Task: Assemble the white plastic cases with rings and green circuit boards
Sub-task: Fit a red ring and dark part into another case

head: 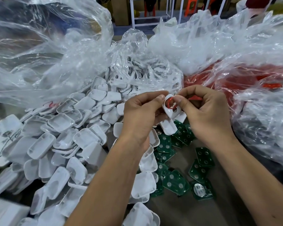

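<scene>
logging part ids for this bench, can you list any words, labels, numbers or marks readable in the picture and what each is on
No text can be read in this view.
White box at the left edge: a dark badge and a line drawing, no legible words.
Green circuit boards: only round silver pads show; any print is too small to read.
White case held in both hands, with a red ring: no marking visible.
Clear plastic bags: no print visible.

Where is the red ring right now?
The red ring sits in the opening of a white case held up between the left hand and right hand, mid-frame, above the green circuit boards.
</scene>
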`<state>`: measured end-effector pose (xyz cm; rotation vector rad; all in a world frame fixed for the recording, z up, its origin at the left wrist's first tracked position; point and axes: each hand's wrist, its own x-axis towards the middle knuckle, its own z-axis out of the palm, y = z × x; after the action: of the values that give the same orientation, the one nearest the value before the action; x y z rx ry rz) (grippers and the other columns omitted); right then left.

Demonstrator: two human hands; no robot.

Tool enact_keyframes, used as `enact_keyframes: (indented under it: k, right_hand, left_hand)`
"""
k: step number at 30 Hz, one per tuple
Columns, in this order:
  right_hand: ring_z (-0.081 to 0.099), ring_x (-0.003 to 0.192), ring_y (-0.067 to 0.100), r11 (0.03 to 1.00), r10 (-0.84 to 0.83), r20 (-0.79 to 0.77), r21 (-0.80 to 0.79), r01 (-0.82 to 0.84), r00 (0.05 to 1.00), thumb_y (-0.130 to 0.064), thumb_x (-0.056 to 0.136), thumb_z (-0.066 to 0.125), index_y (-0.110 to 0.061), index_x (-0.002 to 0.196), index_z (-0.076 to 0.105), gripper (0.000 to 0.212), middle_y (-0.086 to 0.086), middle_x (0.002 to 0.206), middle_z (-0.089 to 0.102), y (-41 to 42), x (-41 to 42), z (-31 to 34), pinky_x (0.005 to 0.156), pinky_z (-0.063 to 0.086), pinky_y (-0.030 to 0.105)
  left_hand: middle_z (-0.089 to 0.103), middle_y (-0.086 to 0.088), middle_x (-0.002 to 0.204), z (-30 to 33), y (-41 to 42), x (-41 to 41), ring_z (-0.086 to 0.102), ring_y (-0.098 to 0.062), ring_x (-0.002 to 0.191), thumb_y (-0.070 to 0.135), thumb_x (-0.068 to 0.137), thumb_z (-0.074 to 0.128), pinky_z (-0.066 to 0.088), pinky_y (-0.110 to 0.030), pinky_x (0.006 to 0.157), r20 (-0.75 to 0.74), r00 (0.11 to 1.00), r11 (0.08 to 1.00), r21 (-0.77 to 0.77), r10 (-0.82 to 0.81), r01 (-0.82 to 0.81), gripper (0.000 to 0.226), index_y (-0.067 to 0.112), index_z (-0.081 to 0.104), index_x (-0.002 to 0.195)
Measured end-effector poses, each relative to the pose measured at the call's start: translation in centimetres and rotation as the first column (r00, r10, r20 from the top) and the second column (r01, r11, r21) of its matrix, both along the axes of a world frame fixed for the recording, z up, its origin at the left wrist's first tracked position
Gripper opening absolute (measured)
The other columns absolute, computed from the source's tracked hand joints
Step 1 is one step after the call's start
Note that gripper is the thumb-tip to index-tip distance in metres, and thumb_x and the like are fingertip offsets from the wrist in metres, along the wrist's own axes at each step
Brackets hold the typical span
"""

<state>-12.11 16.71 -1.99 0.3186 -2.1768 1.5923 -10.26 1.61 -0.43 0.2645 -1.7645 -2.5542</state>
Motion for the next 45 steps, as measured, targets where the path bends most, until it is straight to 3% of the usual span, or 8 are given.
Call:
enact_keyframes:
  k: [5,13,30,35,38,45]
  right_hand:
    - [0.064,0.062,-0.002,0.998,-0.019,-0.024,0.064,0.021,1.0,-0.016,0.09,0.082,-0.019,0.09,0.077,0.006,-0.012,0.076,0.073,-0.05,0.24,-0.02,0.061,0.045,0.007]
    - [0.067,0.068,0.001,0.996,-0.066,-0.023,0.057,0.067,0.998,-0.019,0.091,0.08,-0.022,0.089,0.076,0.005,-0.013,0.078,0.073,-0.15,0.26,0.17,0.062,0.048,0.009]
    - [0.07,0.073,0.005,0.988,-0.082,-0.085,0.12,0.092,0.993,-0.017,0.091,0.08,-0.017,0.091,0.075,0.005,-0.01,0.081,0.073,-0.57,0.46,0.13,0.066,0.05,0.01]
    - [0.071,0.074,0.004,0.99,-0.073,-0.088,0.114,0.083,0.993,-0.016,0.091,0.08,-0.018,0.091,0.075,0.005,-0.01,0.082,0.073,-0.37,0.4,0.3,0.067,0.051,0.01]
    - [0.072,0.073,0.003,0.99,-0.037,-0.094,0.13,0.049,0.995,-0.012,0.092,0.079,-0.015,0.092,0.075,0.005,-0.006,0.083,0.074,-0.35,0.43,0.31,0.066,0.055,0.013]
    - [0.073,0.076,0.009,0.981,-0.035,-0.123,0.186,0.057,0.992,-0.012,0.093,0.078,-0.012,0.093,0.073,0.004,-0.001,0.088,0.073,-0.63,0.35,-0.25,0.069,0.061,0.033]
  left_hand:
    - [0.079,-0.016,0.094,0.0,0.1,0.04,0.076,-0.025,0.082,0.003,0.099,0.063,0.063,-0.031,0.069,-0.006,1.0,1.0,0.005,0.001,-0.001,0.014,0.004,0.077,0.1]
    - [0.08,-0.011,0.089,-0.36,0.33,-0.04,0.078,-0.022,0.08,0.003,0.098,0.065,0.063,-0.031,0.07,-0.062,0.997,0.989,-0.137,0.043,-0.051,0.013,0.002,0.078,0.101]
    - [0.079,-0.013,0.09,-0.45,0.71,0.1,0.077,-0.022,0.08,0.002,0.097,0.066,0.062,-0.028,0.069,-0.068,0.995,0.99,-0.113,0.077,-0.084,0.013,0.004,0.079,0.099]
    - [0.08,-0.011,0.088,-0.31,0.59,0.18,0.077,-0.031,0.088,0.003,0.094,0.071,0.065,-0.039,0.079,-0.098,0.993,0.991,-0.114,0.066,-0.077,0.012,0.012,0.08,0.093]
    - [0.079,-0.012,0.088,-0.27,0.45,0.2,0.077,-0.033,0.089,0.0,0.092,0.072,0.064,-0.041,0.082,-0.104,0.993,0.993,-0.099,0.06,-0.07,0.014,0.011,0.08,0.095]
    - [0.078,-0.018,0.086,-0.31,0.38,0.15,0.076,-0.023,0.075,-0.002,0.092,0.07,0.063,-0.031,0.069,-0.04,0.998,0.998,-0.045,0.045,-0.046,0.009,0.0,0.078,0.096]
